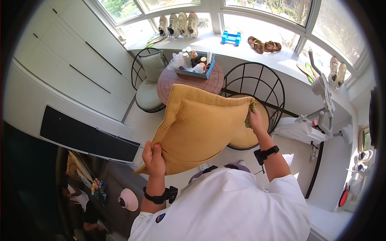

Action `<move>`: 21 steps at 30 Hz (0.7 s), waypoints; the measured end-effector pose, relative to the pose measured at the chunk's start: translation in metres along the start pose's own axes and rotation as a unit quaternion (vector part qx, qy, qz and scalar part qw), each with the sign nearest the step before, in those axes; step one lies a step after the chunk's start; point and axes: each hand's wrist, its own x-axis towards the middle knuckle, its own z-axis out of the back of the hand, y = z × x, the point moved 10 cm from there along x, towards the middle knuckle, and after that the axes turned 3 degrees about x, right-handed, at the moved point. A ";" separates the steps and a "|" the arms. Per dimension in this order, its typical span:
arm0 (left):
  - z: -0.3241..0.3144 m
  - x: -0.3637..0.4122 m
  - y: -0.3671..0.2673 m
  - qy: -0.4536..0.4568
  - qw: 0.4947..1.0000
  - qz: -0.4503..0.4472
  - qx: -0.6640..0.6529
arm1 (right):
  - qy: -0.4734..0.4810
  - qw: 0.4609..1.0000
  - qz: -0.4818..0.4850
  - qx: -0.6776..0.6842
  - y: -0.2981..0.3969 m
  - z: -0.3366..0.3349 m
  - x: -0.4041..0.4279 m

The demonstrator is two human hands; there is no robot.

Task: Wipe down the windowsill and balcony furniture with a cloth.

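A mustard-yellow cushion (pixel 202 129) with a textured cover is held up in front of me, tilted. My left hand (pixel 155 158) grips its lower left edge, thumb on top. At its upper right corner, my right hand (pixel 255 120) is closed on a crumpled green cloth (pixel 248 118) that lies against the cushion; whether these fingers also pinch the cushion is hidden. Beyond and below the cushion stands a black wire-frame chair (pixel 280 87) with a yellow seat pad (pixel 247 137).
A round wooden table (pixel 164 87) bears a blue box (pixel 193 73) of bottles. Left of it is a chair with a green-grey cushion (pixel 153 64). Shoes (pixel 182 25), blue dumbbells (pixel 231 38) and sandals (pixel 264 45) line the windowsill. An exercise bike (pixel 297 129) stands right. Another person (pixel 83 200) is lower left.
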 end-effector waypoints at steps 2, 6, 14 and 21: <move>0.016 -0.005 0.007 -0.053 0.998 0.035 0.000 | -0.063 0.971 -0.073 0.218 0.028 -0.027 -0.013; 0.011 -0.020 -0.001 0.009 0.998 -0.025 0.053 | -0.111 0.978 -0.013 0.178 0.082 -0.045 -0.003; -0.010 -0.023 0.010 0.026 1.000 0.007 0.012 | 0.013 0.981 0.179 0.075 0.184 -0.109 -0.043; -0.016 -0.015 0.065 -0.025 0.978 0.092 -0.188 | 0.144 0.901 0.401 -0.078 0.259 -0.178 -0.149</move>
